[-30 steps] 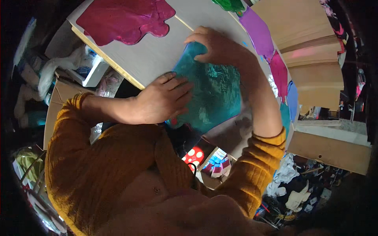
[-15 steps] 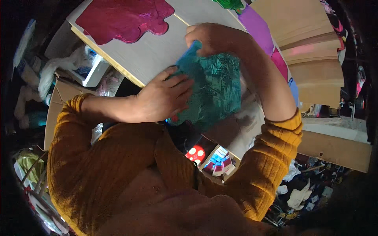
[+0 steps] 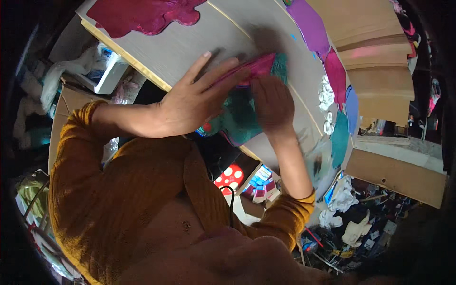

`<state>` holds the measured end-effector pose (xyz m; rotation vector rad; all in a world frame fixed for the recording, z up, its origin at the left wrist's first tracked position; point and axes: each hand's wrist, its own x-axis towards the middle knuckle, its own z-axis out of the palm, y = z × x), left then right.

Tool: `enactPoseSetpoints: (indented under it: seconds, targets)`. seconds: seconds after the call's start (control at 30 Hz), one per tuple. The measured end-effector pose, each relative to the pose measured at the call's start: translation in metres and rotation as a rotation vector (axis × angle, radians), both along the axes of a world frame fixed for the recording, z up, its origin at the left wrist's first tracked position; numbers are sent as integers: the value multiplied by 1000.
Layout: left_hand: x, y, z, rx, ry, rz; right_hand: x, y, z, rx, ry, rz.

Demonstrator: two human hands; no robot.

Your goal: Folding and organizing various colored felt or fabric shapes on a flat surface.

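Note:
A shiny teal sheet (image 3: 237,128) with a scalloped lower edge lies at the near side of the grey tabletop. Across its far part runs a glossy magenta strip (image 3: 262,66), slanting up to the right; whether it is a folded-over flap or a separate piece, I cannot tell. My left hand (image 3: 190,99) is open, fingers spread over the strip's left end and the teal sheet. My right hand (image 3: 274,103), slightly blurred, has its fingers closed and curled down at the strip's near edge; its fingertips are hidden.
A magenta scalloped piece (image 3: 147,16) lies on the grey tabletop (image 3: 190,40) at the far left. Purple (image 3: 308,24), magenta (image 3: 336,76) and teal (image 3: 340,137) pieces line its right edge, beside small white rolls (image 3: 326,93). Cardboard (image 3: 380,95) stands farther right; an open box (image 3: 260,183) is below.
My right hand has come down and nearer from the sheet's far corner. Magenta now shows across the teal. My left hand's fingers have spread and moved slightly farther away.

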<state>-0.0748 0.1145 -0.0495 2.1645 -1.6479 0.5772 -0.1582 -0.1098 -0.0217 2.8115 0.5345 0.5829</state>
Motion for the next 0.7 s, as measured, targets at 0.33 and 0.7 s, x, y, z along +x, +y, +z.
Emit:
enactPoseSetpoints:
  seconds: [0.33, 0.7]
  targets:
    - [-2, -3, -1, 78, -30, -26, 6, 9, -18, -10, -46, -25]
    - [-2, -4, -7, 43, -56, -5, 19, 12, -17, -120, -60, 37]
